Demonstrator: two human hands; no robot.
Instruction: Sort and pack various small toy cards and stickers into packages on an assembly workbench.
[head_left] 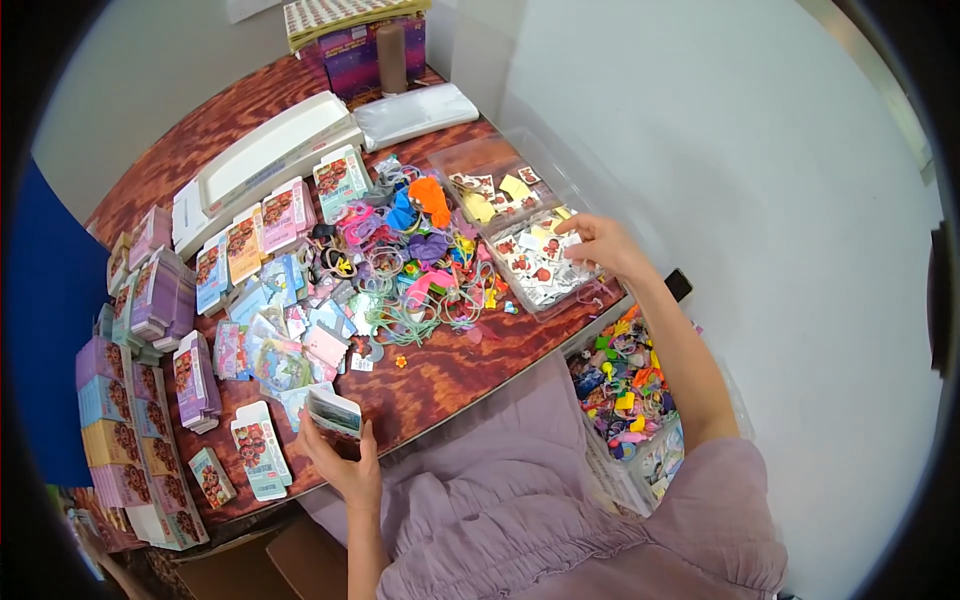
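Note:
My left hand (348, 478), low in the middle, grips a small open-topped carton (335, 412) with something inside that I cannot make out. At the right, my right hand (606, 247) hovers over a clear divided plastic box (545, 312), its fingers curved and apart. White printed slips (545, 285) with red pictures fill the near compartment under that hand. Similar slips and yellow pieces (480, 207) lie in the far compartment. A flattened teal-and-white carton (260, 450) rests on the table left of my left hand, near loose printed cards (280, 362).
A heap of colourful hair ties and small trinkets (420, 255) covers the middle of the patterned table (450, 385). Stacked cartons (105, 400) line the left side. Behind are a white tray (280, 150) and plastic bags (415, 117). A bin of trinkets (630, 385) stands below the right edge.

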